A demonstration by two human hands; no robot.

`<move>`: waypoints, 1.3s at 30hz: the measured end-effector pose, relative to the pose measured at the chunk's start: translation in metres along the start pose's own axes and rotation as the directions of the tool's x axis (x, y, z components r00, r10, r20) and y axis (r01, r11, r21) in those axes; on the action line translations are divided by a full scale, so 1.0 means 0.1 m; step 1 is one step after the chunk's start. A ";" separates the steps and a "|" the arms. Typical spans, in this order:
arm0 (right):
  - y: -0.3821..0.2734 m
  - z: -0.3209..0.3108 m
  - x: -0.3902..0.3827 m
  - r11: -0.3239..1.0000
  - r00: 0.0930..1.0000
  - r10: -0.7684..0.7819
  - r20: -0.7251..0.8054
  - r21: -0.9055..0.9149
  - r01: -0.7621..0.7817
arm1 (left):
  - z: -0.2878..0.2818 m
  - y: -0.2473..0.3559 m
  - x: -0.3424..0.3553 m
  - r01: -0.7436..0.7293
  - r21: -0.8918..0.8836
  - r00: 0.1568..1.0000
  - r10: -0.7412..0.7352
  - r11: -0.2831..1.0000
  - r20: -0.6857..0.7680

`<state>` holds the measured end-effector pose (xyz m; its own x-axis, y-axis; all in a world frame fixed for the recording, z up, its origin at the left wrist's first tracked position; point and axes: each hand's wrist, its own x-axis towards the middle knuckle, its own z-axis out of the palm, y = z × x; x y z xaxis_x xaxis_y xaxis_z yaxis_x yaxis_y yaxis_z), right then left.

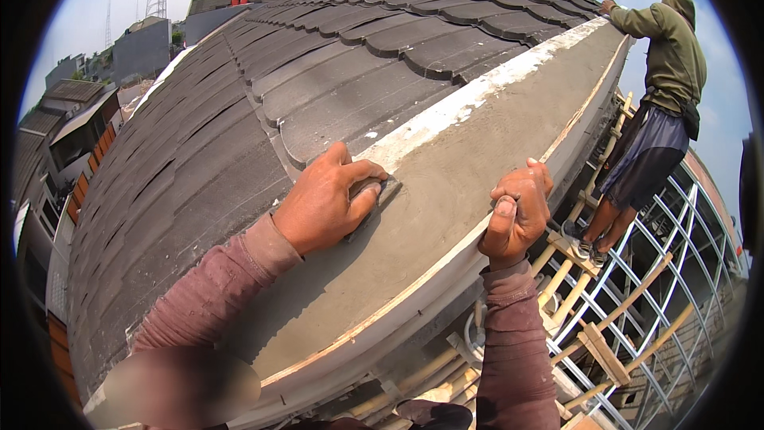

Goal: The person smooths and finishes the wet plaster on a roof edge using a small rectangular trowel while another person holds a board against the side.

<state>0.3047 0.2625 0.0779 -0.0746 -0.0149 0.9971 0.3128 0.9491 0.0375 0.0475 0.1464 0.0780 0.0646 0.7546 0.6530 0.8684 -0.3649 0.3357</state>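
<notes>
Mortar (450, 179) in the head view coats a ledge between dark roof tiles (207, 135), left, and a wooden strip (414, 295), right. The left hand (330, 203) has its fingers narrowed around a flat dark tool (372, 215) on it; the right hand (517, 211) curls beside the strip, its fingers' hold hard to tell.

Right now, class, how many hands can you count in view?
3. The wearer's left hand holds a flat tool on the grey cement strip; the right hand is curled near the strip's outer edge; a co-worker's hand is at upper right. The co-worker's other hand is hidden.
</notes>
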 end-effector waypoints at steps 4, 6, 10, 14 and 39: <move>0.01 -0.01 0.03 1.000 1.000 -0.006 0.012 0.008 0.006 | -0.18 0.22 -0.34 -0.026 -0.027 0.993 0.029 0.999 0.113; 0.01 -0.04 -0.01 1.000 1.000 -0.012 0.005 0.005 0.012 | -0.28 0.13 -0.61 0.013 -0.029 0.988 -0.008 0.999 0.156; 0.03 0.02 0.00 1.000 1.000 -0.025 -0.013 0.009 0.025 | -0.17 -0.11 -0.24 0.087 0.004 0.996 -0.087 0.996 0.019; -0.01 0.00 -0.01 1.000 1.000 0.008 0.009 -0.002 -0.008 | -0.19 0.12 -0.36 -0.049 -0.008 0.995 0.049 0.999 0.090; 0.00 0.00 -0.01 1.000 1.000 -0.001 -0.009 0.010 0.001 | -0.05 0.52 -0.23 -0.189 -0.152 0.976 0.203 0.970 0.081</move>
<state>0.3046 0.2630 0.0765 -0.0662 -0.0187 0.9976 0.3032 0.9522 0.0379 0.0889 0.1071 0.0839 0.2792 0.7062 0.6506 0.7553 -0.5799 0.3054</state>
